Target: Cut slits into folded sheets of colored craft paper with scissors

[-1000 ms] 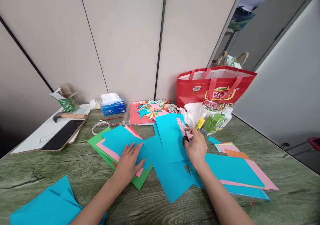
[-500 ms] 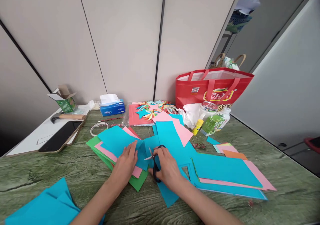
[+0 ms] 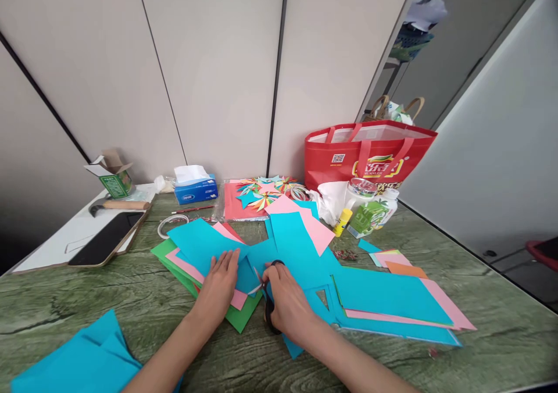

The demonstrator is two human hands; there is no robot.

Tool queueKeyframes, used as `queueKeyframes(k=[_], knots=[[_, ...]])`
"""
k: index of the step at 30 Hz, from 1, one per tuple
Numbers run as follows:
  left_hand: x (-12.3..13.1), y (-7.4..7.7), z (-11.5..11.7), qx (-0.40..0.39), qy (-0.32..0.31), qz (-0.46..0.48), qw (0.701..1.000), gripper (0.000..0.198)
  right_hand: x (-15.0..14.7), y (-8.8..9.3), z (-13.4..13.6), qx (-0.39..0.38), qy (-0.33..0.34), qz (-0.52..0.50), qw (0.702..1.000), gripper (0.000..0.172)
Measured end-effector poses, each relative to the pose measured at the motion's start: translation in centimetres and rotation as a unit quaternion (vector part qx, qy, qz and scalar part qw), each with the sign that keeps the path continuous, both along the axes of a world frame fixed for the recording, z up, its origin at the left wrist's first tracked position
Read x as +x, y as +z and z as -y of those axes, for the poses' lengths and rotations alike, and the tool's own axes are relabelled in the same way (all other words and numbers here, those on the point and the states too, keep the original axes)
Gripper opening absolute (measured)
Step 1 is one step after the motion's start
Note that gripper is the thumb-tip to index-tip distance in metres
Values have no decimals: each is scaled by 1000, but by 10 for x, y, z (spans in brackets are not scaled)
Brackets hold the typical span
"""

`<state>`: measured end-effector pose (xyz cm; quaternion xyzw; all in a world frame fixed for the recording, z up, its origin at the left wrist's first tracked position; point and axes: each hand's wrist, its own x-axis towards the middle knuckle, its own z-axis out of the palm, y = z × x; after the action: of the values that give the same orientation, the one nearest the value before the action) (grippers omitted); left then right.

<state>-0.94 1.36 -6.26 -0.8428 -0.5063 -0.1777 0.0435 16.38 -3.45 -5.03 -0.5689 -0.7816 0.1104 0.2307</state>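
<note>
My right hand point(image 3: 285, 300) is closed round black-handled scissors point(image 3: 267, 291), whose blades point left onto a small blue paper piece point(image 3: 246, 277). My left hand point(image 3: 220, 285) lies flat with fingers stretched out, pressing on that blue piece and the pink and green sheets point(image 3: 238, 317) under it. A larger blue sheet point(image 3: 198, 242) spreads behind the left hand. More blue paper point(image 3: 292, 242) lies behind the right hand.
A stack of blue and pink sheets point(image 3: 392, 300) lies at the right. Blue paper point(image 3: 82, 361) sits at the near left. At the back are a red bag point(image 3: 370, 154), tissue box point(image 3: 196, 189), glue stick point(image 3: 340, 221), tape roll point(image 3: 172, 224), phone point(image 3: 107, 239) and paper stars point(image 3: 261, 192).
My right hand came from the far pink sheet near the glue stick back to the centre with the scissors. The blades now rest on the blue piece by my left hand, which stayed put.
</note>
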Motion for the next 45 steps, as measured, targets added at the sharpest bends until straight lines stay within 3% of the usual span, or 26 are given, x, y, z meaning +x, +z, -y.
queueKeyframes(k=[4, 11, 16, 17, 18, 21, 22, 27, 30, 33, 35, 38, 40, 41, 43, 45], knots=[[-1, 3, 0, 0, 1, 1, 1000, 54, -4, 4, 0, -19, -26, 16, 999, 49], [-3, 6, 3, 4, 8, 17, 1000, 64, -2, 2, -4, -17, -52, -61, 997, 45], [-1, 11, 7, 9, 14, 18, 1000, 74, 9, 20, -11, -6, -60, -183, 981, 22], [0, 13, 8, 14, 14, 17, 1000, 73, 13, 26, -13, -3, -66, -233, 970, 17], [0, 14, 9, 20, 14, 15, 1000, 71, 19, 32, -16, -7, -68, -348, 935, 16], [1, 15, 9, 45, 23, 13, 999, 60, 41, 42, -29, 9, -142, -609, 781, 26], [0, 15, 9, 53, 28, 15, 998, 57, 50, 41, -34, 26, -168, -628, 759, 28], [0, 13, 6, 104, 53, 44, 992, 42, 90, 18, -57, 70, -255, -646, 716, 31], [2, 16, 7, 142, 70, 72, 985, 46, 99, 4, -64, 99, -286, -632, 713, 34], [4, 19, 10, 199, 69, 116, 971, 56, 97, 2, -65, 137, -302, -607, 722, 36], [3, 18, 13, 237, 24, 163, 957, 61, 91, 8, -61, 183, -315, -586, 723, 38], [1, 18, 16, 234, -108, 208, 944, 64, 76, 21, -51, 224, -276, -576, 736, 38], [1, 23, 19, 205, -175, 200, 942, 60, 63, 28, -42, 116, -115, -621, 767, 30], [2, 27, 21, 177, -195, 188, 946, 54, 56, 29, -38, 28, -40, -656, 753, 33], [5, 37, 24, 94, -296, 133, 941, 53, 45, 30, -30, -118, 66, -699, 702, 47], [8, 43, 27, 58, -381, 79, 919, 57, 37, 29, -26, -173, 79, -713, 675, 51]])
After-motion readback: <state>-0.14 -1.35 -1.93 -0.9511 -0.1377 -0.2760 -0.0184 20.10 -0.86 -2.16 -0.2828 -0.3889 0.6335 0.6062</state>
